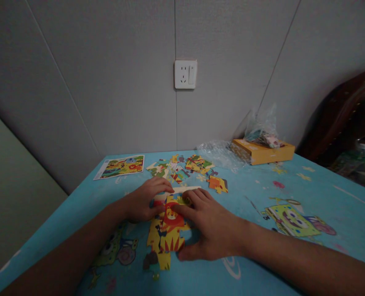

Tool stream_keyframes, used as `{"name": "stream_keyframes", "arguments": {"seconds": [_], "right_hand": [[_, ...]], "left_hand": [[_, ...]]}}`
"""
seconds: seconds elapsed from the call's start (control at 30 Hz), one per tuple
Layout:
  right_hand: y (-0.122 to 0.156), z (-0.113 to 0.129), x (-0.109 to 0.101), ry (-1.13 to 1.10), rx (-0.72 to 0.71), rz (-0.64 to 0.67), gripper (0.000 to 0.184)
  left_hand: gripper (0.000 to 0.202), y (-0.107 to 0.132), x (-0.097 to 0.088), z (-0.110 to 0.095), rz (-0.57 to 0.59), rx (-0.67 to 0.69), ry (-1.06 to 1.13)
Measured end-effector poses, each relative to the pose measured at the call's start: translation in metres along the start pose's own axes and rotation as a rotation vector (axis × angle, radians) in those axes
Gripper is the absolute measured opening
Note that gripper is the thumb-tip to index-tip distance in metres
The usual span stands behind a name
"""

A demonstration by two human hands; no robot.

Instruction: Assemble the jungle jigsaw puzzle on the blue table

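Observation:
A partly joined jigsaw point(166, 234) with a lion picture lies on the blue cartoon-print table point(293, 189) in front of me. My left hand point(145, 201) rests on its upper left edge, fingers curled down onto the pieces. My right hand point(210, 226) lies flat over its right side, fingers stretched toward the lion piece and thumb along the lower edge. Loose pieces point(182, 166) are scattered just beyond the hands. One orange piece point(218, 183) sits apart to the right of them.
A printed reference picture point(120, 166) lies at the far left of the table. A yellow box point(262, 151) with crumpled clear plastic point(219, 152) stands at the back right. A wall socket point(185, 74) is above. A dark wooden chair point(342, 119) stands at right.

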State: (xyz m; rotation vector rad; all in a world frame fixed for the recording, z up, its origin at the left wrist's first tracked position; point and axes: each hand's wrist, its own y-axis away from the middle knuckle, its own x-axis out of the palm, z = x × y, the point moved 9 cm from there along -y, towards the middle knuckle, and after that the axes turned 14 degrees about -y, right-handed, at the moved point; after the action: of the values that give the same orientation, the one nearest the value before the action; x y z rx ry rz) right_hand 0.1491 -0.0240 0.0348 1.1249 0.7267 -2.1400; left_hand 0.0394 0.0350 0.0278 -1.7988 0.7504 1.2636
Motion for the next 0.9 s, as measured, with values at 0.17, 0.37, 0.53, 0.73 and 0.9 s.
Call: {"name": "stream_keyframes", "arguments": {"seconds": [0.17, 0.37, 0.53, 0.73, 0.9], "right_hand": [[0.009, 0.003, 0.001, -0.021, 0.033, 0.022, 0.082], [0.004, 0.004, 0.008, -0.051, 0.104, -0.079, 0.082], [0.005, 0.007, 0.006, -0.053, 0.070, -0.032, 0.076], [0.022, 0.003, 0.009, -0.096, -0.005, 0.018, 0.081], [0.035, 0.006, 0.010, -0.127, -0.022, 0.056, 0.083]], "left_hand": [[0.031, -0.001, 0.000, -0.003, 0.012, -0.004, -0.002], [0.019, -0.002, 0.002, -0.007, 0.011, -0.042, 0.021], [0.020, 0.000, 0.005, -0.008, 0.048, -0.037, 0.028], [0.026, -0.001, 0.005, -0.008, 0.075, -0.038, 0.037], [0.022, -0.002, 0.004, -0.016, 0.077, 0.003, 0.031]]}}
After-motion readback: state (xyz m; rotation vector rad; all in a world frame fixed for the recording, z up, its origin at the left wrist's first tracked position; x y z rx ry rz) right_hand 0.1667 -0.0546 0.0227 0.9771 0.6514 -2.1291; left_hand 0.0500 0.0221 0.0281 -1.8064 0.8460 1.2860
